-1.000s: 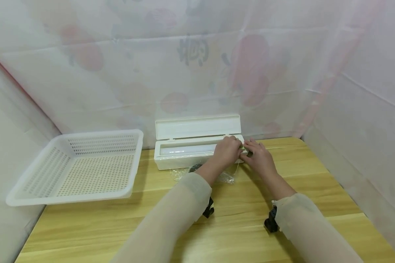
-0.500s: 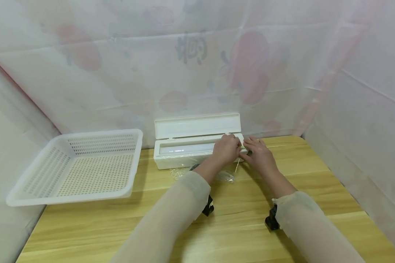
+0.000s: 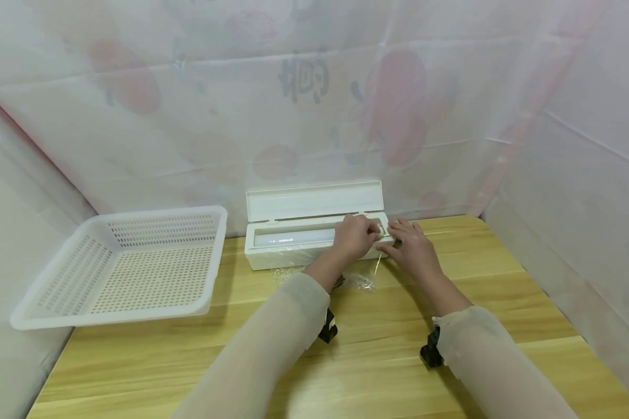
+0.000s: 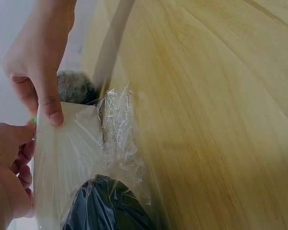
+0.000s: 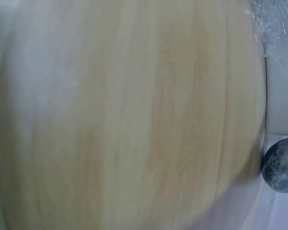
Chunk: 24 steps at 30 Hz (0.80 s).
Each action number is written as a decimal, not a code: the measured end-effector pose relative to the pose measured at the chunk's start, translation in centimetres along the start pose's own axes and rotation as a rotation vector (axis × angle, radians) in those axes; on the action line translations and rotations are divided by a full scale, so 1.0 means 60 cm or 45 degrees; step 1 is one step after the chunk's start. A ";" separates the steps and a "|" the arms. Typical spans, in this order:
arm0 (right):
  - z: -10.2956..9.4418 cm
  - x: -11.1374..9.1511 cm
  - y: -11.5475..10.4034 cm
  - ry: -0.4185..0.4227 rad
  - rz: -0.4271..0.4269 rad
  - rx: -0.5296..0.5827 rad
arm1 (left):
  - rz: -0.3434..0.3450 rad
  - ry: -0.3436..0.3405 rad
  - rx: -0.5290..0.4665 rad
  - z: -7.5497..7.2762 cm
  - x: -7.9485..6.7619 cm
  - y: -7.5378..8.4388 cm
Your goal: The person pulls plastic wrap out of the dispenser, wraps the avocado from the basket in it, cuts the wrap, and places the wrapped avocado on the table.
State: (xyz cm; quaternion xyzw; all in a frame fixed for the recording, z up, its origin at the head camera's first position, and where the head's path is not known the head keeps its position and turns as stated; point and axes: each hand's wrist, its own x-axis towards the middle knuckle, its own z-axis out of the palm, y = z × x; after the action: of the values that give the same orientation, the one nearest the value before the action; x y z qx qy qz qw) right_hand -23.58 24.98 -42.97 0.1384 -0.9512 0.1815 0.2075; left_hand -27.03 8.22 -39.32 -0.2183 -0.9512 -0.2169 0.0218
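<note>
A white cling film box (image 3: 272,257) lies on the wooden table with its lid (image 3: 314,201) raised at the back. Its film roll (image 3: 293,237) shows in the slot. My left hand (image 3: 352,237) reaches over the box, fingers curled, with thumb and fingertip pinched at a small green slider (image 4: 33,120) near the right end. My right hand (image 3: 414,247) grips that end, its thumb pressed on the front face in the left wrist view. Clear cling film (image 4: 120,124) drapes down the front and lies crumpled on the table.
A white perforated basket (image 3: 209,273) stands to the left. A dark film-covered thing (image 4: 105,206) sits before the box, partly under my left wrist. Another dark rounded thing (image 5: 281,165) sits by the box's right end. A patterned curtain (image 3: 314,134) hangs behind.
My left hand has shifted slightly left along the box, away from my right hand, so the gap between them is wider. My right hand keeps its place on the box's end.
</note>
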 end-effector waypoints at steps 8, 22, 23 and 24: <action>-0.002 -0.001 -0.005 -0.010 -0.002 -0.001 | 0.015 -0.021 0.005 -0.001 0.003 0.003; -0.001 0.000 -0.005 0.018 -0.014 -0.007 | 0.004 0.021 0.100 -0.004 0.003 -0.003; -0.001 0.001 -0.004 0.025 -0.021 -0.014 | 0.007 0.028 0.096 -0.004 0.003 -0.004; 0.000 0.002 -0.003 0.032 -0.029 -0.022 | 0.011 0.032 0.095 -0.005 0.002 -0.005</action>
State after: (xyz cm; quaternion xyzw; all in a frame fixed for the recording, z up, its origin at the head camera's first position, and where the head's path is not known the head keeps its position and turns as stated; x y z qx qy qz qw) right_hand -23.61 24.82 -42.90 0.1451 -0.9484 0.1728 0.2228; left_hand -27.29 7.89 -39.14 -0.2186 -0.9574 -0.1839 0.0430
